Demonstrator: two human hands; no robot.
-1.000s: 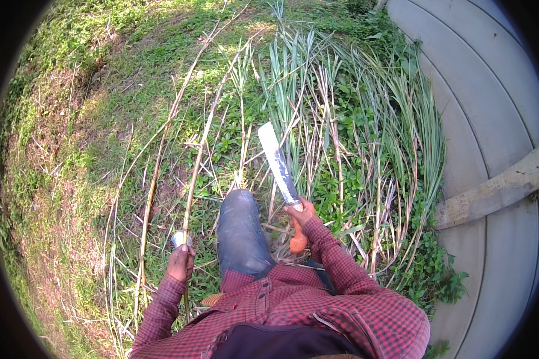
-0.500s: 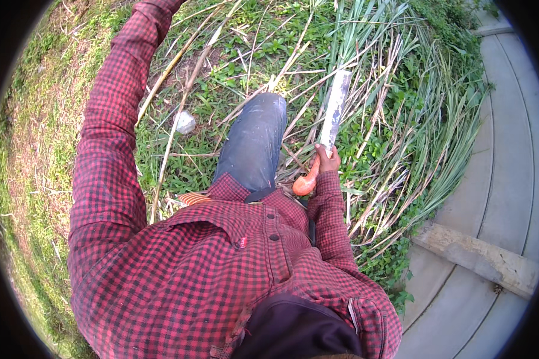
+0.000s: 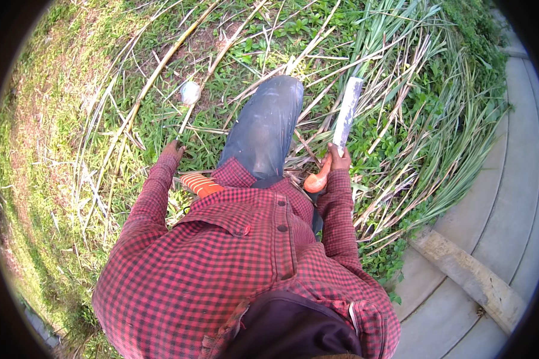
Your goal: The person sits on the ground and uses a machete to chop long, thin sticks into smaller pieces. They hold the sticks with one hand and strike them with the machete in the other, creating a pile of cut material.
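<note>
In my right hand [image 3: 339, 158] is a machete, with my fingers closed where its orange handle [image 3: 317, 179] meets the blade. The broad, pale, stained blade [image 3: 348, 110] points forward, over cut grass right of my dark-trousered knee [image 3: 275, 99]. My left hand [image 3: 174, 149] is low on the left, its fingers closed at the near end of a long dry stalk [image 3: 212, 67]. That stalk runs forward and rightward across the ground. Both forearms wear red-and-black checked sleeves.
A whitish lump [image 3: 190, 93] sits on the grass beside the stalk. More dry stalks [image 3: 147, 84] lie to the left. Long cut blades of grass [image 3: 455, 146] heap up at right, alongside grey panels [image 3: 482, 179] with a beam [image 3: 470, 275]. Something orange-striped [image 3: 201, 185] shows beside my hip.
My left arm, stretched far forward before with its hand out of view, has drawn back; the hand now shows low at the stalk. My right hand keeps hold of the machete.
</note>
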